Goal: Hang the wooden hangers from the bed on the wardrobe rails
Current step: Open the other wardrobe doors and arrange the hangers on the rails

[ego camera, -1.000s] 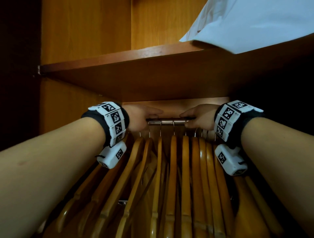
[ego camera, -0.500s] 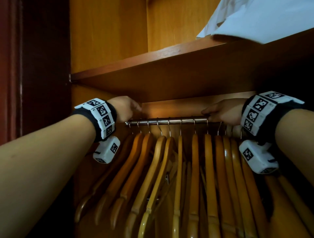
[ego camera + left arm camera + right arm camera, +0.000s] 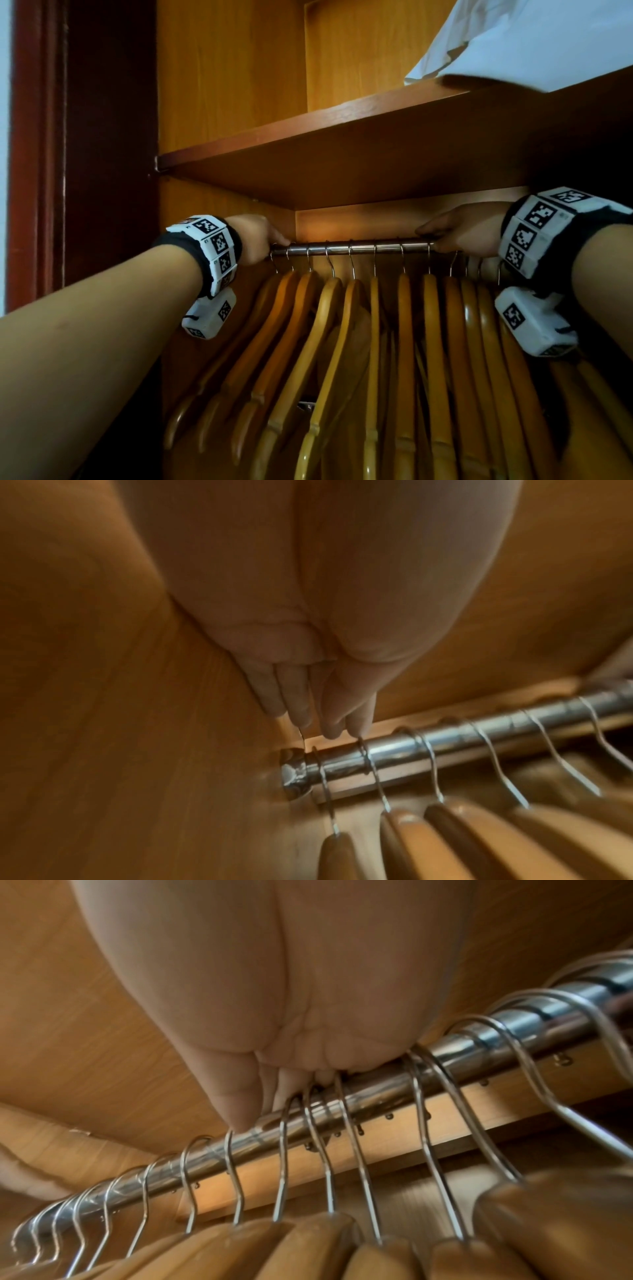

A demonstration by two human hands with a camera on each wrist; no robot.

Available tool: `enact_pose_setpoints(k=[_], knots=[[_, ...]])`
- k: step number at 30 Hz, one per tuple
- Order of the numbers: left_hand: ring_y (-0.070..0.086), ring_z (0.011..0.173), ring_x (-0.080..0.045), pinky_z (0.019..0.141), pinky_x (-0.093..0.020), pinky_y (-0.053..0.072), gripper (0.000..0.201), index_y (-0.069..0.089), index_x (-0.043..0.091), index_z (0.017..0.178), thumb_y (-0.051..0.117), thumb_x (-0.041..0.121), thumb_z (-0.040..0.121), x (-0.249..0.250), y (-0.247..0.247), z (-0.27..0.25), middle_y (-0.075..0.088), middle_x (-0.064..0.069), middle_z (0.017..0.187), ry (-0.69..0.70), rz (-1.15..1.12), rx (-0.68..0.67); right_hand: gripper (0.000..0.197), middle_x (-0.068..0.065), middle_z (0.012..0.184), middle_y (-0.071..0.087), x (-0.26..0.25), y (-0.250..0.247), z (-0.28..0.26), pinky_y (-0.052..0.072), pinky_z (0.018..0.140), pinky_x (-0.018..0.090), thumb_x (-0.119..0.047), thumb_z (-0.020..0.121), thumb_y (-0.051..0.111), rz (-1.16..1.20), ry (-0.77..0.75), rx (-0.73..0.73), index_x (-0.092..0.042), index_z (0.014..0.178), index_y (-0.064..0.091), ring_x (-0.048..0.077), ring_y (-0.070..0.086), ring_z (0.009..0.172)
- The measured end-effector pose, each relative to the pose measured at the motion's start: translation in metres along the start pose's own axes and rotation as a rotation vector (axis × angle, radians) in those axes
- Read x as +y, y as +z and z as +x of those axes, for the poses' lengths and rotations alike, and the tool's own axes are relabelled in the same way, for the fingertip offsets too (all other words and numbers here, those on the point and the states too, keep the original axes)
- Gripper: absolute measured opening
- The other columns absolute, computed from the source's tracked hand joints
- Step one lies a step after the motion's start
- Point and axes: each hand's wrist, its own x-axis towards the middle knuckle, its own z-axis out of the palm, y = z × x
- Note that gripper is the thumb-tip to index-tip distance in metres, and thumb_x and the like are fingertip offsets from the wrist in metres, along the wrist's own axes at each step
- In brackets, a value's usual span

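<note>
Several wooden hangers (image 3: 404,342) hang by metal hooks on the chrome rail (image 3: 363,247) inside the wardrobe. My left hand (image 3: 274,240) is at the rail's left end and my right hand (image 3: 428,236) further right, with the spread row of hangers between them. In the left wrist view the left hand (image 3: 325,721) points straight fingers down onto the first hooks on the rail (image 3: 462,737). The right wrist view has my right hand (image 3: 274,1096) resting thumb and fingers on the rail (image 3: 377,1093) among the hooks, above the hangers (image 3: 308,1240). Neither hand grips a hanger.
A wooden shelf (image 3: 342,154) lies close above the rail, with white cloth (image 3: 531,41) on it. The wardrobe's side wall (image 3: 219,85) and the rail's bracket (image 3: 294,772) are right beside my left hand. A dark door frame (image 3: 37,154) stands at the far left.
Both hands have slid apart along the rail, left hand leftward and right hand rightward. The hangers between them now hang spread out instead of bunched.
</note>
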Motion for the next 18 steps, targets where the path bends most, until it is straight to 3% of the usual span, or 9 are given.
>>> enact_pose_setpoints(k=[5, 9, 13, 15, 18], knots=[[0.058, 0.112, -0.02, 0.096, -0.033, 0.052, 0.065, 0.039, 0.044, 0.15, 0.045, 0.002, 0.1, -0.0005, 0.0021, -0.0057, 0.051, -0.001, 0.136, 0.036, 0.058, 0.022, 0.053, -0.005, 0.153, 0.039, -0.0008, 0.0, -0.0029, 0.029, 0.107, 0.025, -0.022, 0.097, 0.058, 0.002, 0.001, 0.015, -0.034, 0.145, 0.043, 0.015, 0.039, 0.137], [0.059, 0.102, -0.018, 0.086, -0.03, 0.053, 0.065, 0.038, 0.045, 0.15, 0.046, 0.003, 0.1, -0.0007, 0.0012, -0.0062, 0.053, 0.001, 0.127, 0.042, 0.07, 0.001, 0.053, -0.005, 0.152, 0.041, -0.0037, 0.0003, -0.0058, 0.029, 0.095, 0.019, -0.019, 0.097, 0.058, 0.001, 0.008, 0.015, -0.032, 0.146, 0.042, 0.014, 0.041, 0.134], [0.056, 0.118, -0.024, 0.095, -0.033, 0.051, 0.065, 0.035, 0.041, 0.153, 0.046, 0.003, 0.101, 0.0013, 0.0022, -0.0055, 0.048, -0.004, 0.142, 0.025, 0.082, -0.009, 0.054, -0.006, 0.15, 0.042, -0.0062, -0.0009, -0.0086, 0.029, 0.086, 0.018, -0.018, 0.097, 0.058, -0.005, 0.016, 0.017, -0.03, 0.147, 0.041, 0.006, 0.045, 0.114], [0.055, 0.12, -0.024, 0.094, -0.032, 0.052, 0.068, 0.033, 0.041, 0.153, 0.046, 0.001, 0.1, 0.0014, 0.0025, -0.0059, 0.045, -0.004, 0.146, 0.027, 0.079, -0.006, 0.054, -0.006, 0.148, 0.045, -0.0055, -0.0008, -0.0083, 0.032, 0.081, 0.018, -0.019, 0.096, 0.059, 0.002, 0.016, 0.019, -0.031, 0.146, 0.042, 0.003, 0.043, 0.104], [0.041, 0.14, -0.026, 0.104, -0.037, 0.047, 0.079, 0.027, 0.046, 0.154, 0.048, -0.002, 0.095, -0.0002, 0.0015, -0.0042, 0.028, 0.0, 0.162, 0.057, 0.054, 0.015, 0.055, -0.006, 0.146, 0.047, -0.0047, 0.0002, -0.007, 0.034, 0.07, 0.014, -0.019, 0.096, 0.059, 0.007, 0.009, 0.023, -0.032, 0.146, 0.042, 0.001, 0.045, 0.095]])
